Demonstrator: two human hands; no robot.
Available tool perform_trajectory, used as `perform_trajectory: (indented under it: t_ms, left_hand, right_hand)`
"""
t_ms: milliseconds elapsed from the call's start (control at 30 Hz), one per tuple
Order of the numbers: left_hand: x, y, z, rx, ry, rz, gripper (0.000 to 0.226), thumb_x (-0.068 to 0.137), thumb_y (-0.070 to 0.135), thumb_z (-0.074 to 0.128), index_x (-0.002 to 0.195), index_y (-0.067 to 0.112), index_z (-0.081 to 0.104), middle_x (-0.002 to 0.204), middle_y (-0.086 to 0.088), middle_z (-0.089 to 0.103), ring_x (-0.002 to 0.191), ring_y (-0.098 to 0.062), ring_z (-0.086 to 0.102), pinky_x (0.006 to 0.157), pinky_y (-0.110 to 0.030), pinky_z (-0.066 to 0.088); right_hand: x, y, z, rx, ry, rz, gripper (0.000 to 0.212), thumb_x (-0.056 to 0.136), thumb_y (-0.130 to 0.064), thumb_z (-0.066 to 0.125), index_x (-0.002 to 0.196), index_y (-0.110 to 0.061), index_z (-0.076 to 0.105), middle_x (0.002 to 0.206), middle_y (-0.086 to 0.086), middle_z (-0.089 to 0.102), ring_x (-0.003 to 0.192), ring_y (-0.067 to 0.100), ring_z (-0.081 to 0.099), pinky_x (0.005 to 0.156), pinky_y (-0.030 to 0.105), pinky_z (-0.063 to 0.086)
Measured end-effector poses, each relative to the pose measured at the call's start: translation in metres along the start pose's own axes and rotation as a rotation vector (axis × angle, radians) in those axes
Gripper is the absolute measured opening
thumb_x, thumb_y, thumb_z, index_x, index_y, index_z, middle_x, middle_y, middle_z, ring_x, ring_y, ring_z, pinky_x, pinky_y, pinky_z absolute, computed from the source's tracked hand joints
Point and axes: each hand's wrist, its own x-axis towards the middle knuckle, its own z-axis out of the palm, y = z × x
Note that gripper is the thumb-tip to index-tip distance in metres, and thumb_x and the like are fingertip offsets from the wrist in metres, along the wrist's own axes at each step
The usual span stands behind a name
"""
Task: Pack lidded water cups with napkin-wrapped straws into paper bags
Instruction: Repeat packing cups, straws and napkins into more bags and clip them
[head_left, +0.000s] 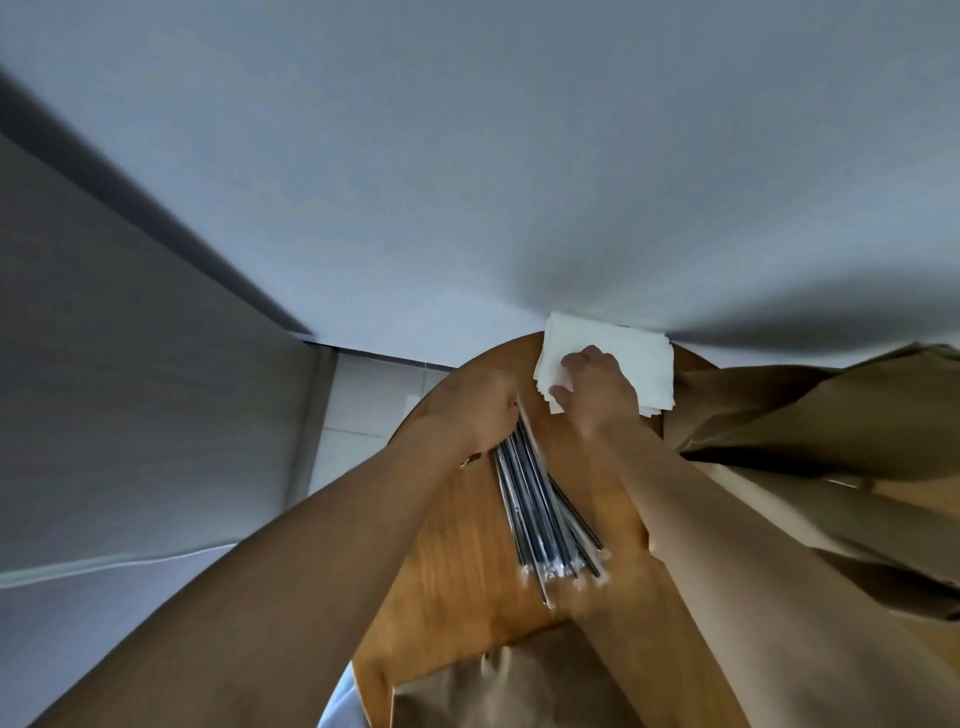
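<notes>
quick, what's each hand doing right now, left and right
Left hand: grip closed around the top of the bundle of dark plastic-wrapped straws.
Right hand: on the stack of white paper napkins, fingers pinching the top napkin's edge.

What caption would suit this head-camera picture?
Left hand grips wrapped straws while right hand pinches a napkin from the stack on a wooden table.

One wide-angle camera sits on the person's head and looks forward and steeply down, close over the round wooden desk that fills the lower middle. Both forearms run in from the bottom edge, the left hand and right hand meeting near the centre. The pale wall fills the upper half, its lines bowed by the lens.
</notes>
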Motion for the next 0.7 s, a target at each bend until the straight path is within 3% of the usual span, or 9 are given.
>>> perform_trajectory:
  t_ms: [167, 267, 433, 533, 700]
  left_hand:
    - [0.000, -0.002, 0.003, -0.009, -0.026, 0.009, 0.022, 0.093, 0.009, 0.045, 0.094, 0.002, 0.066, 0.093, -0.010, 0.065, 0.085, -0.022, 0.059, 0.064, -0.026, 0.039]
    - [0.000, -0.002, 0.002, -0.022, -0.035, 0.003, 0.022, 0.093, 0.010, 0.045, 0.096, 0.003, 0.066, 0.093, -0.010, 0.065, 0.087, -0.023, 0.060, 0.066, -0.028, 0.043]
    - [-0.001, -0.003, 0.003, -0.037, -0.041, 0.006, 0.020, 0.093, 0.009, 0.046, 0.085, 0.003, 0.063, 0.083, -0.010, 0.063, 0.081, -0.025, 0.060, 0.063, -0.030, 0.040]
    - [-0.002, -0.005, 0.004, -0.064, -0.053, 0.001, 0.017, 0.093, 0.009, 0.046, 0.081, 0.009, 0.058, 0.082, -0.007, 0.059, 0.078, -0.020, 0.055, 0.064, -0.028, 0.037]
    - [-0.006, -0.004, 0.006, -0.100, -0.059, -0.006, 0.018, 0.094, 0.010, 0.046, 0.078, 0.015, 0.052, 0.081, -0.006, 0.058, 0.075, -0.018, 0.052, 0.063, -0.027, 0.038]
  right_hand:
    - [0.004, 0.003, 0.008, -0.085, 0.044, 0.009, 0.024, 0.097, -0.018, 0.044, 0.113, -0.003, 0.056, 0.117, 0.012, 0.051, 0.109, 0.026, 0.047, 0.072, 0.032, 0.040]
    - [0.005, 0.003, 0.009, -0.075, 0.036, -0.003, 0.026, 0.097, -0.022, 0.046, 0.112, -0.004, 0.057, 0.117, 0.011, 0.051, 0.110, 0.026, 0.046, 0.073, 0.032, 0.041]
    - [0.006, 0.002, 0.007, -0.123, 0.017, -0.045, 0.037, 0.095, -0.033, 0.049, 0.119, -0.006, 0.054, 0.121, 0.010, 0.049, 0.110, 0.025, 0.047, 0.077, 0.033, 0.045]
    - [0.004, -0.002, 0.006, -0.197, 0.021, -0.081, 0.029, 0.096, -0.025, 0.045, 0.113, -0.004, 0.054, 0.115, 0.012, 0.051, 0.103, 0.027, 0.051, 0.067, 0.032, 0.038]
    - [0.001, -0.008, 0.008, -0.385, -0.008, -0.166, 0.023, 0.095, -0.014, 0.043, 0.114, -0.005, 0.053, 0.114, 0.011, 0.052, 0.097, 0.027, 0.055, 0.065, 0.030, 0.035]
